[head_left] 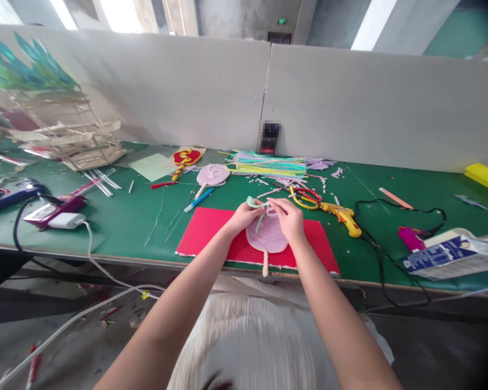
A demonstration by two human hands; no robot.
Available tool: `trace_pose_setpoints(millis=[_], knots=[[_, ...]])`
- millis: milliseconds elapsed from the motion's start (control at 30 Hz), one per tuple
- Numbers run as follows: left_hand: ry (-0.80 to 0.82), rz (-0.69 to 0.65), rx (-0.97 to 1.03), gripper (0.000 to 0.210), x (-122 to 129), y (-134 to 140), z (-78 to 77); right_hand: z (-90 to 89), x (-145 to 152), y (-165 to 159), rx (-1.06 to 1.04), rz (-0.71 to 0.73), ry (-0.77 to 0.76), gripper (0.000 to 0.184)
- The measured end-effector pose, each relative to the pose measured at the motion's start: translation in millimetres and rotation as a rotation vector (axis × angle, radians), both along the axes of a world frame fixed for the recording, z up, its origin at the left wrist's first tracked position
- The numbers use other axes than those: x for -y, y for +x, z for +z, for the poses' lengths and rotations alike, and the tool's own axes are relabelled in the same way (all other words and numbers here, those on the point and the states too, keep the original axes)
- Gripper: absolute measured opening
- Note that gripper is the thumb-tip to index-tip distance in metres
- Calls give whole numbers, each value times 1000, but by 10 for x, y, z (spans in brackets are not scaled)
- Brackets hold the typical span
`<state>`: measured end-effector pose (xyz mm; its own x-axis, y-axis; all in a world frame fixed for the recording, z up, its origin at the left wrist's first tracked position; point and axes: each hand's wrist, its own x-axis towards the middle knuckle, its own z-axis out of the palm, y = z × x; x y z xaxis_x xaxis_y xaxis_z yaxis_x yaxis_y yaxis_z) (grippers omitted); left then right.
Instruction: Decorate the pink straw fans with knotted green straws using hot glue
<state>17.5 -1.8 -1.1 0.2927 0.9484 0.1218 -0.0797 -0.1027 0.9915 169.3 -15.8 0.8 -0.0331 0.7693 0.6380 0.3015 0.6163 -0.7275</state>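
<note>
My left hand (244, 215) pinches a pale green pipe cleaner (252, 202), its end curled into a loop. The fingers of my right hand (289, 218) are closed at the other side of the strip, so the fingertips nearly meet. Below them lies a round lilac fan (264, 238) with ridged rows and a short cream handle (265, 264) pointing toward me. The fan rests on a red board (203, 230) at the table's front edge. My hands cover the fan's upper part.
Behind are a bundle of coloured pipe cleaners (268, 165), a second lilac fan (213, 175), a red-and-yellow fan (187, 157) and a blue pen (199, 200). To the right are scissors (305, 198), a yellow glue gun (344, 216) and a carton (455, 254). Leftward sits a power strip (57, 211).
</note>
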Motion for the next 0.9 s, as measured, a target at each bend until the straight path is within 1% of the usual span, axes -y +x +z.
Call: trace_pose_setpoints(millis=[133, 267, 367, 433, 500, 567, 633, 733, 900], knots=[[9, -15, -2, 33, 11, -2, 17, -12, -27, -9, -148, 61, -146, 24], [-26, -45, 52, 33, 57, -8, 65, -20, -43, -15, -175, 110, -210, 25], [-92, -93, 174, 31, 76, -17, 86, -19, -47, -11, -151, 141, -205, 25], [-178, -132, 253, 30, 81, -23, 92, -21, -49, -3, -116, 145, -185, 23], [-281, -188, 295, 28, 85, -30, 95, -26, -52, 6, -83, 129, -171, 22], [-345, -234, 313, 24, 87, -37, 96, -32, -53, 13, -65, 116, -164, 21], [-353, -246, 328, 20, 84, -41, 94, -36, -53, 16, -56, 109, -164, 20], [-336, -229, 335, 14, 71, -40, 87, -29, -46, 15, -43, 95, -157, 19], [-345, -203, 327, 11, 58, -43, 89, -22, -30, 8, -11, 76, -105, 16]])
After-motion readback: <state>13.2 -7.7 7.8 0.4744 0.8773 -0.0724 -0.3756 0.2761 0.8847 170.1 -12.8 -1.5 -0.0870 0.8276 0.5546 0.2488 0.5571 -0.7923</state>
